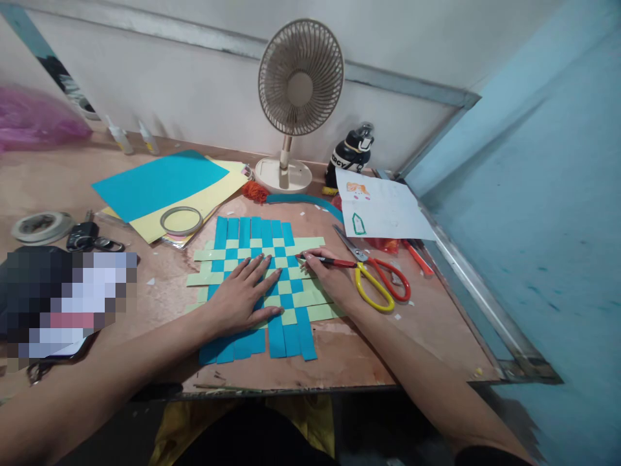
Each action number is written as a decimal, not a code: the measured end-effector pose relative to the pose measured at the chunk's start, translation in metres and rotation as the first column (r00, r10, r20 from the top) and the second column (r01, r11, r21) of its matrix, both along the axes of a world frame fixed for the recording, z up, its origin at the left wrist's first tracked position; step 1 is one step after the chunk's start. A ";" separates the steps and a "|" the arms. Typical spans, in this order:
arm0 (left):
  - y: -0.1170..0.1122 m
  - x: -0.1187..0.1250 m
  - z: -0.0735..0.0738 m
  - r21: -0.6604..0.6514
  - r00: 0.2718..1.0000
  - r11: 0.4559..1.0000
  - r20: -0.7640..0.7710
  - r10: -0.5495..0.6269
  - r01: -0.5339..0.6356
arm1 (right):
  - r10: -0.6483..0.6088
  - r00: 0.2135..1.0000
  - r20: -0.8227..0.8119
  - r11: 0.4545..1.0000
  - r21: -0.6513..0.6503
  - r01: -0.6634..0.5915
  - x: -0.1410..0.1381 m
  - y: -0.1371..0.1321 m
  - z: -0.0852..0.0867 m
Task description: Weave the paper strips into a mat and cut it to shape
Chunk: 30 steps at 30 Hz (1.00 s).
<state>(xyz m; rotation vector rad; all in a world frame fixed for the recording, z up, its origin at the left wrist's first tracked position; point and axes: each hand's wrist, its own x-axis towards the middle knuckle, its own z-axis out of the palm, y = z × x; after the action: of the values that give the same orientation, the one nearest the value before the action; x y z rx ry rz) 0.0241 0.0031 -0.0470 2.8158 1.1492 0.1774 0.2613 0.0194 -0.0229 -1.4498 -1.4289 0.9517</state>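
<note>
A mat of woven paper strips (277, 336), blue one way and pale green the other, lies on the table in front of me. My left hand (246, 292) rests flat on it with the fingers spread, hiding part of the weave. At the mat's right side my right hand (330, 275) grips a red and black pen (339, 262), its tip at the upper right of the weave. Just right of that hand lie scissors (372, 272) with one red and one yellow handle loop, blades pointing up and left.
Behind the mat stand a fan (299, 87) and a black bottle (347, 155). Blue and yellow sheets (162, 184) with a tape ring (181, 221) lie at the left, near keys (82, 234) and a phone. A drawing (385, 206) and a red cutter (418, 259) are at the right.
</note>
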 end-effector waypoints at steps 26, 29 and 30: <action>0.000 0.000 0.001 -0.015 1.000 1.000 0.006 -0.008 0.009 | -0.008 1.000 0.000 0.996 -0.086 0.008 0.003 -0.015 0.010; 0.000 -0.001 0.001 -0.009 1.000 1.000 0.019 -0.003 0.003 | 0.014 1.000 -0.013 0.994 -0.105 -0.015 0.000 -0.015 0.008; 0.000 -0.001 0.000 -0.008 1.000 1.000 0.022 -0.003 0.003 | 0.015 1.000 -0.014 0.994 -0.107 -0.016 -0.001 -0.016 0.007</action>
<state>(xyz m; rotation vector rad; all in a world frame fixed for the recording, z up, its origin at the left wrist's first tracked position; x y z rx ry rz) 0.0235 0.0033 -0.0467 2.8014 1.1391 0.2030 0.2607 0.0038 -0.0156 -1.5091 -1.3995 1.0594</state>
